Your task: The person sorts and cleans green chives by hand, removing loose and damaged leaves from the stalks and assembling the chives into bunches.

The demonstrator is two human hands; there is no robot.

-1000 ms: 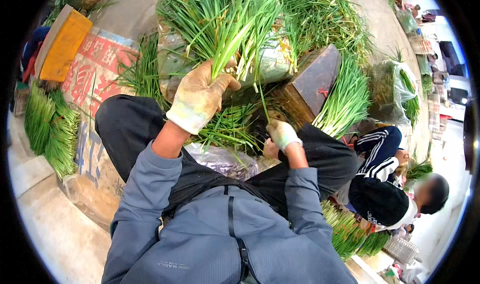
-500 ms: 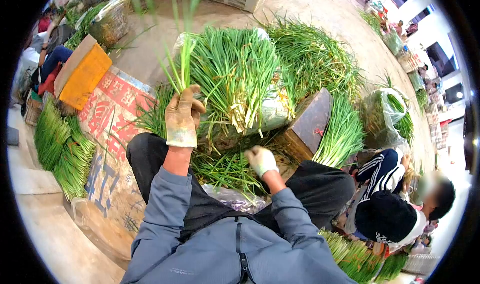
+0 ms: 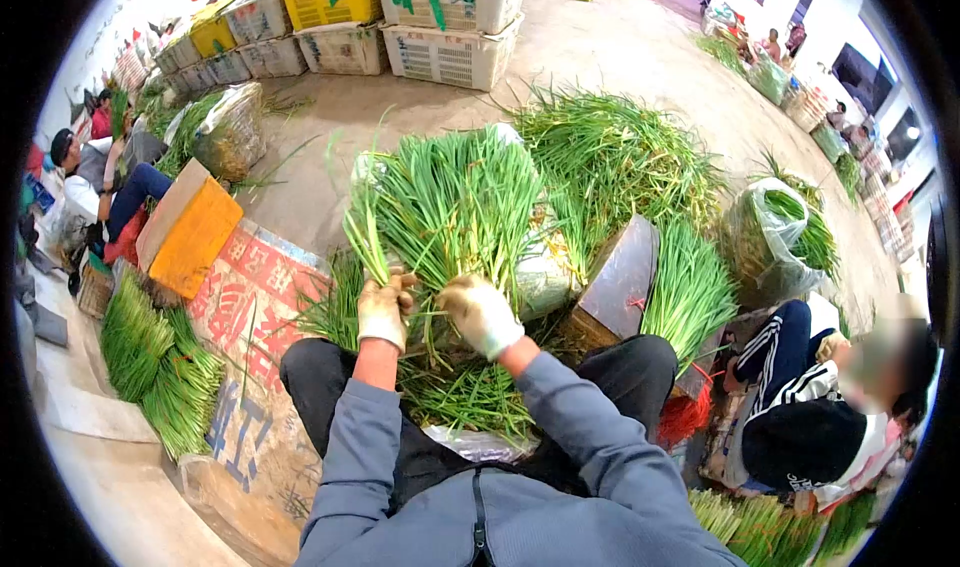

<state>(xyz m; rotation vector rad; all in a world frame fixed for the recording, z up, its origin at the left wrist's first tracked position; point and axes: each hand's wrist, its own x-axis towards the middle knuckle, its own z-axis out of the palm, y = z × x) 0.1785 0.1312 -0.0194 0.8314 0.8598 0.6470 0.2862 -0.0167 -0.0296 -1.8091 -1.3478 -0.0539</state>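
In the head view my left hand (image 3: 384, 312), in a stained glove, is closed around the lower stems of a few green garlic chives (image 3: 366, 237). Close beside it, my right hand (image 3: 484, 315), in a whitish glove, has its fingers curled together at the lower edge of the big heap of chives (image 3: 455, 192); its fingertips are partly hidden and blurred. The heap lies on a wrapped bundle (image 3: 545, 287) in front of me. Between my legs, loose leaves (image 3: 465, 399) lie over a plastic bag (image 3: 475, 443).
A dark-topped wooden block (image 3: 618, 277) stands right of the heap, beside a neat chive bundle (image 3: 688, 287). An orange box (image 3: 197, 235) and more bundles (image 3: 165, 352) are left. Crates (image 3: 450, 55) line the back. A co-worker (image 3: 810, 427) sits at right.
My left hand has come down with its chives, which were held up higher. My right hand has moved up and left, away from the loose leaves to beside the left hand. The view has tilted up.
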